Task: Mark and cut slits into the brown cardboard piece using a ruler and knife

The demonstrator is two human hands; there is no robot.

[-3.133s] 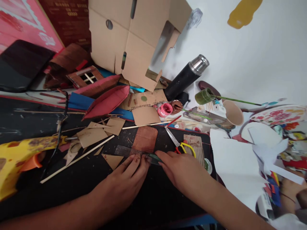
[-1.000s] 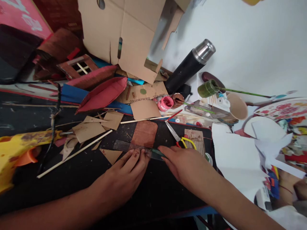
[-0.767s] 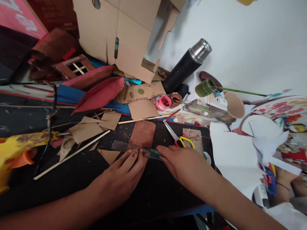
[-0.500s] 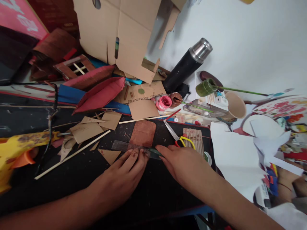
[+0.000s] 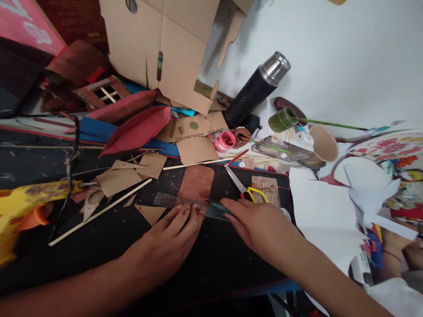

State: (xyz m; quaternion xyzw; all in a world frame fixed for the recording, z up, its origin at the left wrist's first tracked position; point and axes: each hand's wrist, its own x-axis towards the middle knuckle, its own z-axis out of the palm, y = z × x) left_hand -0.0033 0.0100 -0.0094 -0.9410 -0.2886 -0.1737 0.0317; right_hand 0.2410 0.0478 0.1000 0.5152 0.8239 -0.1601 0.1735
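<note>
Pressed down along the lower part of a brown-painted cardboard piece (image 5: 196, 182) lies a clear plastic ruler (image 5: 165, 200). The bunched fingertips of my left hand (image 5: 172, 235) hold that ruler against the cardboard and the black table. Close by on the right, my right hand (image 5: 264, 224) pinches a slim green pointed tool (image 5: 218, 205). Its dark tip is at the ruler's edge, just right of my left fingertips; whether it is a pen or a knife I cannot tell. Scissors (image 5: 238, 180) with yellow and red handles lie beyond my right hand.
Cardboard scraps (image 5: 119, 181) and a long wooden stick (image 5: 102, 211) lie to the left, near a yellow glue gun (image 5: 39, 193). Behind stand a pink paint pot (image 5: 224, 141), a brown paint pot (image 5: 241, 136) and a black flask (image 5: 253, 94). White paper (image 5: 324, 215) lies at the right.
My right hand has shifted slightly to the right with the green tool, whose dark tip now shows more. My left hand stays on the ruler.
</note>
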